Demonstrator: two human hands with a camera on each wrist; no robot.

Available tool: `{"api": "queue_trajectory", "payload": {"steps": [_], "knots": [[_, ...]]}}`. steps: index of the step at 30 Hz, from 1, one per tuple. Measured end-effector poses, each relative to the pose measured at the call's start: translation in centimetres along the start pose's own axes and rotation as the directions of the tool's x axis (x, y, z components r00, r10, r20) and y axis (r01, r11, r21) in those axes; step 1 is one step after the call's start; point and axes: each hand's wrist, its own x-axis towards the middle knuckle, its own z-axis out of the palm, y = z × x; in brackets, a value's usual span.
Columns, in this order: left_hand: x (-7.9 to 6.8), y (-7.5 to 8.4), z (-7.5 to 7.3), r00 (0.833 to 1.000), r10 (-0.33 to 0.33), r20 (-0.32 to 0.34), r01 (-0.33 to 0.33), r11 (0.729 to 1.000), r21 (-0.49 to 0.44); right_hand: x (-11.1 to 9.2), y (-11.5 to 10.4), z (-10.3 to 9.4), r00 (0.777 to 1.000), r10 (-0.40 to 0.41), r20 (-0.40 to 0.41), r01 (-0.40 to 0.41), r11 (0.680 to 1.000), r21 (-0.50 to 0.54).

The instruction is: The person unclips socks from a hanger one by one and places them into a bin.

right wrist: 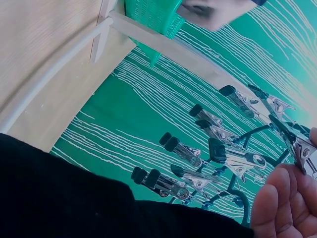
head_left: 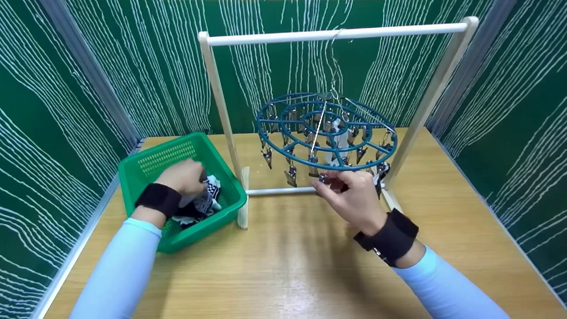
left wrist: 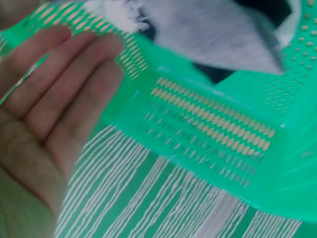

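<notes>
Grey cloth (left wrist: 213,42) lies near left fingertips (left wrist: 110,45) (head view hides them).

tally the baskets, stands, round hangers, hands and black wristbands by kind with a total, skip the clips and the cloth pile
Green basket: 1
Wooden stand: 1
Round blue hanger: 1
Hands: 2 (left hand, right hand)
Black wristbands: 2, one on each wrist
Total: 7

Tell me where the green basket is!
In the head view, the green basket sits on the left of the table, beside the wooden stand's left leg, near the left hand.
</notes>
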Motion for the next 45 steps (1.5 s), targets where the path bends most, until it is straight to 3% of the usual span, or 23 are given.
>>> {"api": "queue_trajectory", "payload": {"steps": [3,6,12,16,22,23,25,27,32,40,43,45], "knots": [[-0.6,0.9,-1.5,0.987,0.045,-0.156,-0.04,0.999,0.037,0.2,-0.1,-0.1,1.0,-0.001,-0.003,0.001,1.0,-0.005],[-1.3,1.9,-2.5,0.945,0.086,-0.317,-0.069,0.996,0.063,0.3,-0.1,-0.1,1.0,-0.006,-0.008,0.006,1.0,-0.011],[-2.5,4.4,-3.8,0.805,0.133,-0.578,-0.115,0.991,0.069,0.3,-0.2,-0.1,1.0,-0.009,-0.006,0.009,1.0,-0.009],[-3.0,6.2,-4.0,0.693,0.195,-0.694,-0.183,0.979,0.093,0.3,-0.2,-0.2,1.0,-0.004,-0.004,0.004,1.0,-0.006],[-3.2,9.1,-4.2,0.454,0.392,-0.8,-0.326,0.909,0.261,0.3,-0.1,-0.2,1.0,-0.022,-0.007,0.022,1.0,-0.017],[-3.2,9.6,-4.2,0.422,0.417,-0.805,-0.344,0.895,0.284,0.3,-0.1,-0.2,1.0,-0.025,-0.007,0.025,1.0,-0.019],[-3.2,10.7,-4.4,0.38,0.459,-0.803,-0.374,0.87,0.321,0.3,0.0,-0.2,1.0,-0.027,-0.006,0.027,0.999,-0.019],[-3.2,11.8,-4.6,0.357,0.494,-0.793,-0.4,0.848,0.348,0.2,0.0,-0.2,1.0,-0.024,-0.003,0.024,1.0,-0.014],[-3.2,14.6,-4.7,0.339,0.563,-0.754,-0.443,0.802,0.4,0.2,-0.1,-0.1,1.0,-0.023,-0.001,0.023,1.0,-0.006],[-2.9,18.1,-4.2,0.361,0.64,-0.679,-0.444,0.758,0.478,0.3,-0.1,0.1,0.999,-0.047,0.004,0.047,0.999,-0.022],[-2.7,18.9,-4.1,0.354,0.658,-0.664,-0.424,0.746,0.513,0.3,-0.2,0.1,0.999,-0.037,0.001,0.037,0.999,-0.024],[-2.7,19.3,-4.0,0.338,0.666,-0.664,-0.409,0.74,0.534,0.2,-0.2,0.2,1.0,-0.026,-0.004,0.026,0.999,-0.022]]}}
